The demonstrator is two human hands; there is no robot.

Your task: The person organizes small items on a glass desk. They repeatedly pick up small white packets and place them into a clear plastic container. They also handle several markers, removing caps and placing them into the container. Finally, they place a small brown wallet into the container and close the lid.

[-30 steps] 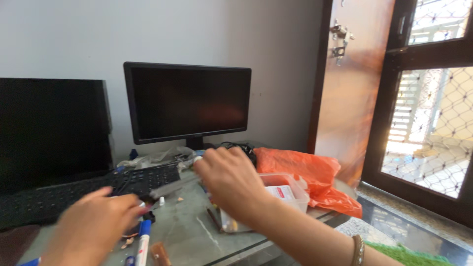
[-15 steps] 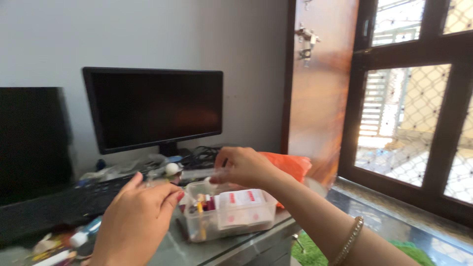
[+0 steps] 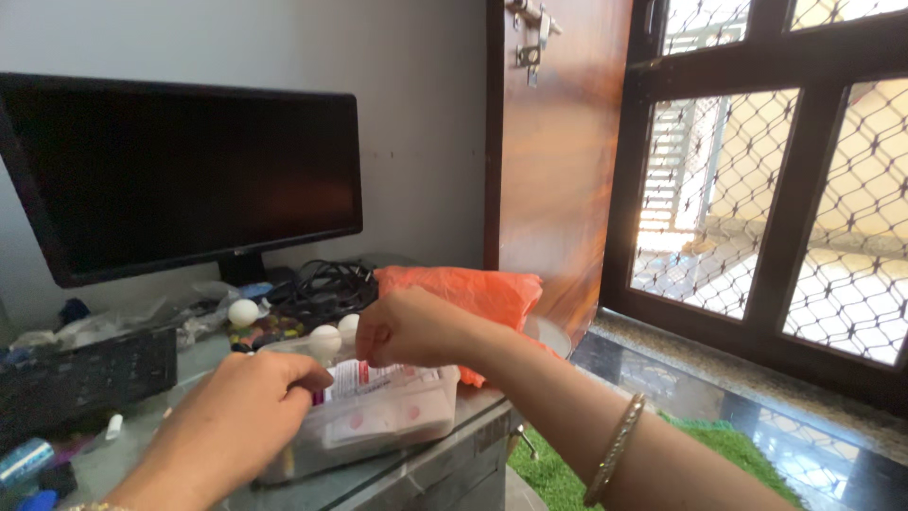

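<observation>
Your left hand (image 3: 241, 402) and right hand (image 3: 402, 329) rest with fingers curled on the clear plastic box (image 3: 378, 416) at the table (image 3: 416, 464) edge; it looks light, thin, slippery, so hold both short walls.

A wide black flat computer monitor (image 3: 189, 170), dark, stands at the desk's back. In front lies a clear plastic box (image 3: 378, 421) holding white packets with red labels (image 3: 378, 378); beside it, an orange plastic bag (image 3: 473, 289).

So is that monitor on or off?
Off: the monitor screen is uniformly dark, showing only faint reflections, behind both hands at the clear plastic box.
</observation>
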